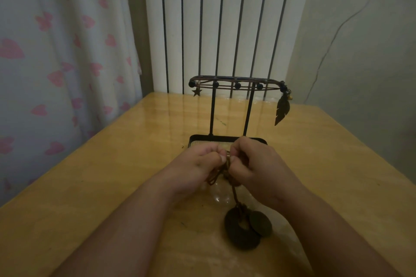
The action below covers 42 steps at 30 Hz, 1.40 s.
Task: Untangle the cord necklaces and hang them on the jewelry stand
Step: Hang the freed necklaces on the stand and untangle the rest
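Two bare forearms reach in from the near edge and meet at centre. Lowest in view are a dark ring-shaped pendant [234, 236] and a flat dark round disc pendant [261, 224], which overlap. Whether they rest on the glossy yellow wooden surface [108, 186] or hang just above it cannot be told.

A strand rises from both pendants to a tangled brown cord [227, 165] held between the hands. The left hand [198, 162] has its fingers curled and pinches the tangle from the left. The right hand [258, 164] is likewise curled and pinches the same tangle from the right. Their fingertips are almost touching. A small loop of cord droops beneath the left hand.

Just beyond the knuckles stands a black metal jewelry stand [211, 110]: a rectangular base tray, two upright rods and a looped top bar. Brown cords with dark round beads are draped along that bar. A small dark star charm [196, 92] hangs at its left end and a dark feather pendant [281, 109] at its right end.

Behind the surface stands a white ribbed radiator [225, 18]. To the left hangs a white curtain with pink hearts [56, 51]. To the right is a pale wall [371, 63] with a thin line running down it.
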Each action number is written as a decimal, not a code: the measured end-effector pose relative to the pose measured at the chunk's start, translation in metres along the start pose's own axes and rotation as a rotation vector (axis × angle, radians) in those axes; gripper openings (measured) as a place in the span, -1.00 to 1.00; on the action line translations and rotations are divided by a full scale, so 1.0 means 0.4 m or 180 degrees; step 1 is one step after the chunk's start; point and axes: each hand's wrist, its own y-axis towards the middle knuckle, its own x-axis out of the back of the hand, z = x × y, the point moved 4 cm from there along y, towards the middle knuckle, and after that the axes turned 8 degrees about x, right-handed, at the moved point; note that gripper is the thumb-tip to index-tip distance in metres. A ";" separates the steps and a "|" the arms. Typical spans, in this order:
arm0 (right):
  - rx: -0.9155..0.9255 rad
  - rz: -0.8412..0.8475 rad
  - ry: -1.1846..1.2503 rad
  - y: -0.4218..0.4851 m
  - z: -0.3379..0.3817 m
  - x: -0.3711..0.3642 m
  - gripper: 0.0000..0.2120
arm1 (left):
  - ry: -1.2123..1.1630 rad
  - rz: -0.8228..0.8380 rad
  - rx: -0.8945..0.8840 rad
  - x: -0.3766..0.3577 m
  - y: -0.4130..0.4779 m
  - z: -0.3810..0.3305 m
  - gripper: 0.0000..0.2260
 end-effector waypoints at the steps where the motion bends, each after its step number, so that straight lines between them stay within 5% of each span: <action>1: 0.0001 0.0000 -0.0003 0.000 -0.002 0.003 -0.95 | 0.0062 -0.0079 -0.0004 0.002 0.001 0.000 -0.83; 12: 0.0078 0.0009 -0.0734 0.005 -0.002 0.015 -0.95 | 0.1020 -0.0444 -0.0189 -0.001 -0.002 -0.029 -0.84; 20: 0.0093 0.0188 -0.0709 0.006 0.002 0.005 -0.92 | 0.0604 -0.0192 -0.0111 -0.006 0.002 -0.024 -0.72; 26: 0.0123 -0.0117 -0.0347 0.001 0.005 0.006 -0.93 | 0.0148 -0.0073 -0.0057 -0.008 0.000 -0.026 -0.83; 34: 0.0182 -0.0330 -0.0240 -0.003 0.001 0.021 -0.97 | 0.0342 -0.0354 -0.0094 0.001 0.005 -0.017 -0.73; 42: 0.0184 -0.0048 -0.0802 0.004 0.001 0.018 -0.98 | 0.0610 -0.0447 -0.0025 0.003 0.009 -0.007 -0.83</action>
